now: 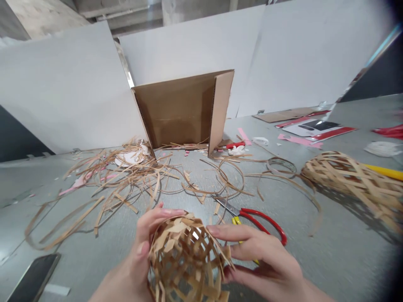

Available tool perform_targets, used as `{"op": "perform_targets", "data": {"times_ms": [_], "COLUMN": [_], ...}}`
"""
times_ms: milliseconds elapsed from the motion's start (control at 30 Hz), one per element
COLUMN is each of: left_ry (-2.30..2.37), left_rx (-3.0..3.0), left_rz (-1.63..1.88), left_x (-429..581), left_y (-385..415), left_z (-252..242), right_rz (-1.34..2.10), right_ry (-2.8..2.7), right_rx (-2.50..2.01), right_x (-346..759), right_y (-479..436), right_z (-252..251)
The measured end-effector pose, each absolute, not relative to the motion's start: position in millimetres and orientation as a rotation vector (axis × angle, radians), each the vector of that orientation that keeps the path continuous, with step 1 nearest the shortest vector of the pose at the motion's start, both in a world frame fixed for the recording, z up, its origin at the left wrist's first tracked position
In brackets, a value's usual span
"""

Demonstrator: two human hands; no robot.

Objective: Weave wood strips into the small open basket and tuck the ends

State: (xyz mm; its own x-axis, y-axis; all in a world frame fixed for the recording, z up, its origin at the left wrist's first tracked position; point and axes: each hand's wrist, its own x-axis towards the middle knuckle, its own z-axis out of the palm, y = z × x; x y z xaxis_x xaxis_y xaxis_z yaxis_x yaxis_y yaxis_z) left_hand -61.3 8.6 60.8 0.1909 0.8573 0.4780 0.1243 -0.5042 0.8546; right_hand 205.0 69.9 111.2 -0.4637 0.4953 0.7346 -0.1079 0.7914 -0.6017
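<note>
Two hands are on the basket point(189, 251), which sits low and central before me, its mouth tipped up toward me and its near side cut off by the bottom edge of the view. My left hand point(134, 260) cups it from the left: the fingers curve around the far side, one reaching along the back of the rim, while the thumb lies against the outside. That grip is rounded to the basket's width, not squeezed flat.

My right hand point(262, 258) works with the fingertips. They have the right edge between them, index finger on the rim, middle finger just below, thumb lower down, with a little room between each. Split ends stick out there and touch my fingers; whether I pinch one end alone or the wall with it, I cannot tell.

Past my right knuckles, scissors point(242, 212) with red handles lie on the table point(343, 256), and a yellow-handled tool point(235, 220) shows partly from beneath that hand. Loose strips point(126, 184) are heaped at the far left, in front of the carton point(222, 111). A second weave point(343, 172) lies at the right, well apart from my hands; a phone point(36, 274) lies at the lower left.
</note>
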Motion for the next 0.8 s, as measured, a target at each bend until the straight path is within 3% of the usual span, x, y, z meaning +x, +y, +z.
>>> {"op": "perform_targets", "data": {"times_ms": [233, 567, 800], "left_ry": [0.849, 1.055, 1.083], "left_rx": [1.999, 1.328, 0.913], "left_rz": [1.320, 1.192, 1.187], "left_x": [-43.7, -34.2, -21.6], "left_y": [14.9, 32.5, 40.2], "left_z": [82.1, 86.1, 81.2], "right_rz": [0.827, 1.178, 1.108], "right_ry": [-1.809, -1.581, -1.524], "right_rx": [-0.358, -0.838, -0.981], "right_x": [198.6, 185.8, 183.6], "right_y": [68.9, 76.4, 81.9], "right_z": [96.1, 79.7, 75.6]}}
